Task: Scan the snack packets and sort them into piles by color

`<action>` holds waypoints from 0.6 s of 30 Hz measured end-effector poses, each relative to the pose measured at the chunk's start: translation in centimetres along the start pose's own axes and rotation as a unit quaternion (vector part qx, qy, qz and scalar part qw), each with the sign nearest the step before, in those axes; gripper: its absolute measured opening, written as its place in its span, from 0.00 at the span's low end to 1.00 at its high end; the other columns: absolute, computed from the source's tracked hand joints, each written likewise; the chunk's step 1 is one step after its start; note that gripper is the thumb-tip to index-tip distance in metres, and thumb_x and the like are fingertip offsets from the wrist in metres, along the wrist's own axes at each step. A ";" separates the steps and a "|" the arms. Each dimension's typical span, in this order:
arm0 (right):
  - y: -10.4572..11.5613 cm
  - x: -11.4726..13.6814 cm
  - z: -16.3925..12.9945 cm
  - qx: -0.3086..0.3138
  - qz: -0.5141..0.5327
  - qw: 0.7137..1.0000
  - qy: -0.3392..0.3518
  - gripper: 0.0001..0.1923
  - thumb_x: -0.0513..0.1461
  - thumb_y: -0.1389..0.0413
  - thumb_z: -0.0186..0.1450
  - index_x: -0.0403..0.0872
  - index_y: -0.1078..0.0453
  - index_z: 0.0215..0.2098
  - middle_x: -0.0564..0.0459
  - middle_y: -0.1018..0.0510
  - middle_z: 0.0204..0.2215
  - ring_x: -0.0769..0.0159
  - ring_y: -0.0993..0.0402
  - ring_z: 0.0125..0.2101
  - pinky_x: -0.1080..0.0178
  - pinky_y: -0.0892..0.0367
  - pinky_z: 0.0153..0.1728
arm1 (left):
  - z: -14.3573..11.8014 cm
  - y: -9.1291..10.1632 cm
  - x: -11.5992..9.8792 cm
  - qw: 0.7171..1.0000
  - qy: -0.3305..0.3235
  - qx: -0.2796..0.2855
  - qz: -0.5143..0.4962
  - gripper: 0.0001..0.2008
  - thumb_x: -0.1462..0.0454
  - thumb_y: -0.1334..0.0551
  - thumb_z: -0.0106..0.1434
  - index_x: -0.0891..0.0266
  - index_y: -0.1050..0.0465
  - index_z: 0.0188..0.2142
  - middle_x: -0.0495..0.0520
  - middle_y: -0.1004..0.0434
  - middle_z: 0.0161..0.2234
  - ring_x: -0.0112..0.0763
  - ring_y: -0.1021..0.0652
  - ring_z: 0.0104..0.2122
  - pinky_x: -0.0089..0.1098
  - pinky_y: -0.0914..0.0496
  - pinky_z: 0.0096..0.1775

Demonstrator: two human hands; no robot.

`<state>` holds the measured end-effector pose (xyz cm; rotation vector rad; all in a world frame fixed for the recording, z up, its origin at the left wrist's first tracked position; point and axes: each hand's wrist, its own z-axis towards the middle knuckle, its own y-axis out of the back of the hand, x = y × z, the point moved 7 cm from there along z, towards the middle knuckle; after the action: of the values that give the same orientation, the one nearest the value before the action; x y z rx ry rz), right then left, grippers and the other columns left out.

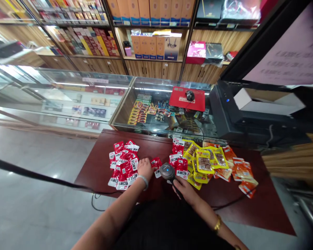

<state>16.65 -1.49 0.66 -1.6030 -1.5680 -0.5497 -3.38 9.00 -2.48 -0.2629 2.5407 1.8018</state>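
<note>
While our right hand (184, 190) grips a handheld scanner (167, 172) aimed down at the dark red desk (99, 166), our left hand (145, 168) rests, fingers curled, on one red snack packet (155, 162). Left of it lies a heap of red packets (123, 165), seemingly already handled; the mixed red, yellow and orange pile (211, 163) on the right looks still to go.
</note>
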 end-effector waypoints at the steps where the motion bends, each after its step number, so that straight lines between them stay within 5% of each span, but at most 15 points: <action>1: 0.2 -0.3 0.0 -0.002 0.000 1.000 -0.001 0.28 0.58 0.42 0.58 0.47 0.29 0.44 0.62 0.36 0.18 0.74 0.43 0.16 0.71 0.47 0.16 | 0.1 -0.5 -0.2 1.000 0.000 0.016 -0.010 0.24 0.50 0.38 0.58 0.67 0.33 0.46 0.67 0.26 0.45 0.50 0.28 0.49 0.42 0.37 0.50; 7: 1.7 -0.7 -0.3 -0.023 0.003 1.000 0.014 0.25 0.58 0.43 0.59 0.48 0.29 0.40 0.61 0.37 0.17 0.73 0.44 0.16 0.70 0.48 0.16 | 0.3 -3.8 -1.7 0.976 -0.012 0.064 -0.210 0.22 0.63 0.37 0.58 0.64 0.37 0.51 0.58 0.22 0.35 0.37 0.22 0.37 0.32 0.35 0.39; 11: 2.6 0.0 -1.2 -0.044 0.019 0.999 0.005 0.24 0.59 0.43 0.59 0.49 0.31 0.38 0.61 0.37 0.17 0.72 0.45 0.15 0.69 0.51 0.15 | 1.2 -4.7 -2.4 0.917 -0.007 0.092 -0.388 0.08 0.60 0.38 0.57 0.62 0.26 0.34 0.52 0.22 0.30 0.30 0.24 0.31 0.29 0.34 0.36; 15: 3.2 0.7 -1.9 -0.059 0.027 0.998 0.008 0.22 0.58 0.43 0.59 0.48 0.32 0.35 0.59 0.36 0.19 0.72 0.44 0.18 0.69 0.49 0.17 | 2.0 -5.1 -2.8 0.855 0.015 0.138 -0.500 0.15 0.53 0.36 0.51 0.64 0.25 0.26 0.50 0.24 0.23 0.29 0.27 0.26 0.29 0.33 0.33; 18: 3.4 1.2 -2.1 -0.057 0.016 0.998 0.024 0.22 0.58 0.42 0.59 0.48 0.32 0.32 0.58 0.34 0.21 0.71 0.42 0.19 0.68 0.46 0.19 | 2.4 -4.7 -3.0 0.850 0.014 0.129 -0.510 0.17 0.52 0.36 0.50 0.66 0.24 0.26 0.51 0.24 0.23 0.28 0.27 0.25 0.29 0.33 0.32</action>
<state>20.60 -2.12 1.97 -1.6843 -1.4961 -0.6669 0.03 10.06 -7.38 -1.3089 1.9187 1.0097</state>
